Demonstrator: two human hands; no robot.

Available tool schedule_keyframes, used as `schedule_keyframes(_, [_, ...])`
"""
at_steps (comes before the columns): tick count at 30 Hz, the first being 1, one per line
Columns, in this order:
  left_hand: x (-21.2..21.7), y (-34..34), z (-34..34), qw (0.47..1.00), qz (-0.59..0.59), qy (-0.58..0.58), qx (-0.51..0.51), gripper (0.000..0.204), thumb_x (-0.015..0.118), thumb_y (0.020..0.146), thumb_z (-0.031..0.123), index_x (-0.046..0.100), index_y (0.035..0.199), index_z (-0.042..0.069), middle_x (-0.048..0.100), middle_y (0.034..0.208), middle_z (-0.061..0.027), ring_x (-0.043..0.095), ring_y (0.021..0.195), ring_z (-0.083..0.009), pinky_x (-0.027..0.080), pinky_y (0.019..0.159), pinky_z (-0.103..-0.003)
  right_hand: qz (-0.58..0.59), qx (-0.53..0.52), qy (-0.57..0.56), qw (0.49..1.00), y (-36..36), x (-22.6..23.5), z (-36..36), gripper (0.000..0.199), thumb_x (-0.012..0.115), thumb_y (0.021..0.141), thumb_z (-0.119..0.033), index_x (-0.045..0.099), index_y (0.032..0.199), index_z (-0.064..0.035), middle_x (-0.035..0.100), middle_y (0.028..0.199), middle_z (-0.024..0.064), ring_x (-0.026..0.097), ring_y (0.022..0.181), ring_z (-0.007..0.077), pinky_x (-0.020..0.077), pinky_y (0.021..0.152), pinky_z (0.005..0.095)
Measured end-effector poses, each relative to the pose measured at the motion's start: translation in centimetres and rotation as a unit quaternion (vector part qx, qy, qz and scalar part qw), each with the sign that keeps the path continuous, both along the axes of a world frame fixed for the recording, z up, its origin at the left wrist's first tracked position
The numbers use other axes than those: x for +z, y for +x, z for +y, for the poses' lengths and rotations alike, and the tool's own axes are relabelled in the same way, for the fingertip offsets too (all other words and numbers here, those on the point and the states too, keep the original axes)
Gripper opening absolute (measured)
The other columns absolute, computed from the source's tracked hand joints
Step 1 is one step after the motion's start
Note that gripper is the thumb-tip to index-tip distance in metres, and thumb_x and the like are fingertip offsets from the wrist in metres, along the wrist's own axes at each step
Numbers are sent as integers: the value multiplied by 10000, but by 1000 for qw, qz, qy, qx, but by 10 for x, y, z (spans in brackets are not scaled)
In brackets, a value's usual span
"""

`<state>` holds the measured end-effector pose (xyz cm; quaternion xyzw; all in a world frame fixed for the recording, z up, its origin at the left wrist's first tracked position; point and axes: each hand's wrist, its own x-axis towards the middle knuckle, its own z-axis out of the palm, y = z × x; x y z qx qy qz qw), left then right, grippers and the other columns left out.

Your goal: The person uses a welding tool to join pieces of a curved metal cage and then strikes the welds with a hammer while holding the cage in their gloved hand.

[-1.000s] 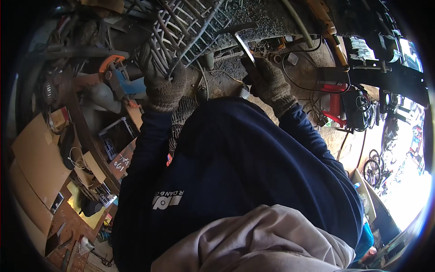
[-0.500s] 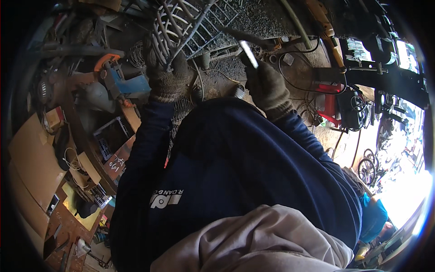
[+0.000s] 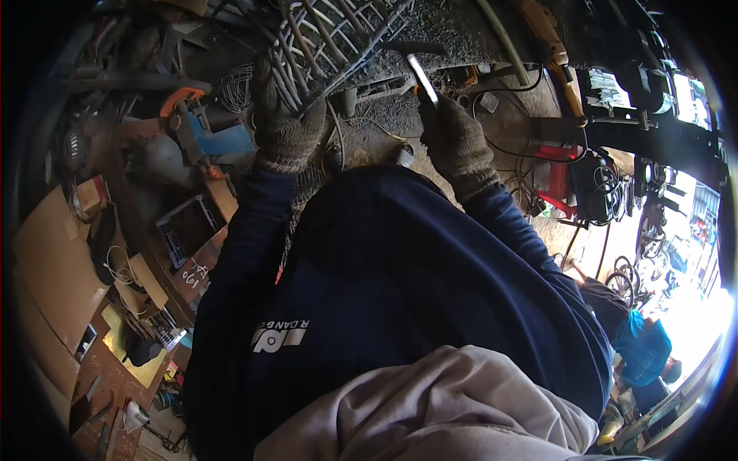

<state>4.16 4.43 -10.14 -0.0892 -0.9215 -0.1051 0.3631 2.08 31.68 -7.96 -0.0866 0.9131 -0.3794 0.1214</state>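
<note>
My left hand (image 3: 288, 134), in a grey knit work glove, is closed round the near corner of a metal rack (image 3: 327, 54) made of curved bars and a straight edge bar. My right hand (image 3: 457, 146), gloved alike, grips a hammer (image 3: 422, 79) by its shiny metal handle. The hammer's narrow dark head (image 3: 415, 48) is up beside the rack's right edge; whether it touches the rack I cannot tell. The glove hides the lower end of the handle.
A blue vise-like tool (image 3: 215, 138) with an orange part sits at left, near cardboard (image 3: 58, 261). A yellow power tool (image 3: 550, 38) with a cable lies at upper right, above a red stool (image 3: 557, 180). Another person in a blue shirt (image 3: 642, 349) is at lower right.
The hammer head, blurred before, has moved up and is sharper, its handle more tilted. The rack has shifted slightly to the right at its top. The other person has moved further into view.
</note>
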Motion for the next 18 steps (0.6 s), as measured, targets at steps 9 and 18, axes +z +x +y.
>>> schedule_keyframes(9, [-1,-1,5,988,-57,142,-12,679,724,882,253,424,1408,-56,515,1351,-251,572,1188,-375,480,979,-433,62,38,52,996,-11,-12,2,275,544,997,-324,590,1079,-66,661,877,190,660,818,407,517,676,498])
schedule_keyframes(18, [6,-4,5,976,-63,209,-11,768,727,877,254,348,1465,-62,509,1378,-260,552,1242,-358,453,1033,-423,72,43,69,994,-13,-3,-5,302,516,1016,-302,613,1184,-71,675,870,158,678,826,359,530,697,441])
